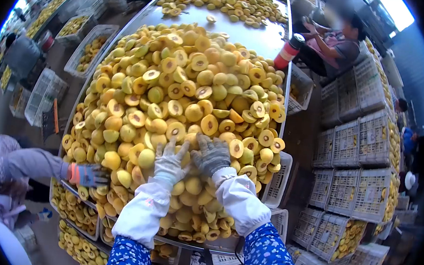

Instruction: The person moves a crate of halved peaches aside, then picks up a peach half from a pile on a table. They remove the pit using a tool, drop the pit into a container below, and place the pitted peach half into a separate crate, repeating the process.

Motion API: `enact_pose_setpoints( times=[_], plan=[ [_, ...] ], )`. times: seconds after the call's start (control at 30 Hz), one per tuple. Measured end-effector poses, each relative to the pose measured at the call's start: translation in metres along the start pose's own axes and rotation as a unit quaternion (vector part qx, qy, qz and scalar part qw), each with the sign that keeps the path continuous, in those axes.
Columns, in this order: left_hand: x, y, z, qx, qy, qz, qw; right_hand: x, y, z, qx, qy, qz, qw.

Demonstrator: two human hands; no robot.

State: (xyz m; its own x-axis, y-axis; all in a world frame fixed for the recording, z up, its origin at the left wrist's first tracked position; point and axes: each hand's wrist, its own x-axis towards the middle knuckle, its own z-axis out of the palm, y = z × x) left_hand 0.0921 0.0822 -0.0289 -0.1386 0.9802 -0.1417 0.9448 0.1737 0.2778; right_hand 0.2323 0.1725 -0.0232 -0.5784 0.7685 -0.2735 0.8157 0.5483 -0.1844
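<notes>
A large heap of halved yellow fruit (pixel 174 104), several halves showing brown centres, covers the near part of a metal table (pixel 220 35). My left hand (pixel 170 165), in a pale grey glove, rests on the heap with its fingers spread and nothing visible in its grasp. Just right of it, my right hand (pixel 211 155) wears a darker grey glove; its fingers are apart and lie on the fruit, though what is under the palm is hidden. White cuffs cover both wrists.
A co-worker's gloved hand (pixel 87 175) touches the heap at the left. Another person (pixel 333 47) sits at the back right, near a red bottle (pixel 288 51) on the table edge. Stacked fruit crates (pixel 340 189) stand right; a white crate (pixel 46 97) stands left.
</notes>
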Motion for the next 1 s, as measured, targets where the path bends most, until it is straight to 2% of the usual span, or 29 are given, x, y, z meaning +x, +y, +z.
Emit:
enact_pose_setpoints(
  times=[0.03, 0.07, 0.1, 0.13, 0.17, 0.2, 0.23, 0.27, 0.3, 0.33, 0.37, 0.4, 0.43, 0.47, 0.5, 0.53, 0.57, 0.6, 0.63, 0.67, 0.7, 0.77, 0.83, 0.9, 0.97, 1.0],
  plan=[
    [-0.001, 0.002, -0.003, -0.001, -0.043, -0.031, 0.999, -0.001, 0.001, 0.008, 0.001, 0.042, -0.020, 0.999],
    [-0.002, -0.001, -0.001, -0.012, 0.002, -0.012, 1.000, 0.003, -0.006, -0.010, 0.022, 0.003, 0.020, 1.000],
    [-0.001, -0.002, 0.001, -0.049, -0.029, -0.035, 0.998, 0.005, -0.015, -0.023, 0.040, -0.050, 0.054, 0.996],
    [-0.007, -0.004, 0.007, -0.049, 0.040, -0.026, 0.998, 0.009, -0.005, -0.006, 0.045, 0.018, 0.008, 0.999],
    [-0.019, 0.005, -0.006, -0.063, 0.134, -0.004, 0.989, 0.018, 0.008, 0.006, 0.037, 0.015, -0.017, 0.999],
    [-0.038, 0.011, -0.028, -0.105, 0.172, 0.025, 0.979, 0.027, 0.024, 0.024, 0.026, 0.016, -0.027, 0.999],
    [-0.071, 0.018, -0.067, -0.139, 0.138, 0.048, 0.980, 0.032, 0.051, 0.043, 0.108, 0.039, -0.049, 0.992],
    [-0.108, 0.023, -0.065, -0.173, 0.208, 0.062, 0.961, 0.023, 0.048, 0.033, 0.006, 0.082, -0.106, 0.991],
    [-0.155, 0.023, -0.069, -0.201, 0.228, 0.059, 0.951, 0.009, 0.034, 0.009, -0.090, 0.144, -0.160, 0.972],
    [-0.200, 0.019, -0.060, -0.270, 0.269, 0.046, 0.923, -0.005, 0.018, -0.001, -0.142, 0.248, -0.182, 0.941],
    [-0.257, 0.013, -0.057, -0.262, 0.308, -0.009, 0.914, -0.017, -0.007, -0.010, -0.036, 0.267, -0.198, 0.942],
    [-0.306, 0.006, -0.028, -0.273, 0.277, -0.084, 0.917, -0.035, -0.027, -0.010, -0.014, 0.279, -0.166, 0.946],
    [-0.356, -0.008, -0.003, -0.291, 0.178, -0.167, 0.925, -0.068, -0.070, -0.018, 0.051, 0.242, -0.174, 0.953],
    [-0.412, -0.020, 0.039, -0.273, 0.135, -0.234, 0.923, -0.094, -0.096, -0.006, 0.151, 0.157, -0.189, 0.958],
    [-0.469, -0.025, 0.063, -0.240, 0.079, -0.338, 0.906, -0.121, -0.130, 0.022, 0.175, 0.164, -0.274, 0.931],
    [-0.523, -0.036, 0.087, -0.306, 0.023, -0.430, 0.849, -0.148, -0.164, 0.051, 0.195, 0.163, -0.358, 0.898],
    [-0.577, -0.042, 0.122, -0.326, 0.050, -0.503, 0.799, -0.183, -0.199, 0.082, 0.171, 0.083, -0.377, 0.907],
    [-0.620, -0.055, 0.141, -0.300, 0.003, -0.552, 0.778, -0.213, -0.234, 0.116, 0.147, -0.048, -0.393, 0.906],
    [-0.666, -0.067, 0.147, -0.283, -0.004, -0.590, 0.756, -0.243, -0.269, 0.150, 0.118, -0.178, -0.396, 0.893],
    [-0.709, -0.079, 0.159, -0.257, 0.021, -0.602, 0.756, -0.285, -0.336, 0.159, -0.074, -0.259, -0.437, 0.859],
    [-0.749, -0.095, 0.166, -0.284, 0.062, -0.616, 0.732, -0.319, -0.361, 0.203, -0.052, -0.262, -0.474, 0.839],
    [-0.818, -0.112, 0.184, -0.323, 0.120, -0.680, 0.647, -0.389, -0.429, 0.269, -0.008, -0.307, -0.469, 0.828],
    [-0.872, -0.123, 0.192, -0.318, 0.165, -0.706, 0.611, -0.426, -0.484, 0.365, 0.063, -0.336, -0.545, 0.766],
    [-0.923, -0.115, 0.209, -0.309, 0.181, -0.722, 0.592, -0.468, -0.573, 0.387, 0.038, -0.343, -0.555, 0.757],
    [-0.950, -0.109, 0.239, -0.295, 0.195, -0.728, 0.587, -0.493, -0.632, 0.436, 0.044, -0.359, -0.561, 0.745],
    [-0.958, -0.105, 0.252, -0.299, 0.240, -0.716, 0.583, -0.496, -0.653, 0.469, 0.063, -0.302, -0.594, 0.743]
  ],
)
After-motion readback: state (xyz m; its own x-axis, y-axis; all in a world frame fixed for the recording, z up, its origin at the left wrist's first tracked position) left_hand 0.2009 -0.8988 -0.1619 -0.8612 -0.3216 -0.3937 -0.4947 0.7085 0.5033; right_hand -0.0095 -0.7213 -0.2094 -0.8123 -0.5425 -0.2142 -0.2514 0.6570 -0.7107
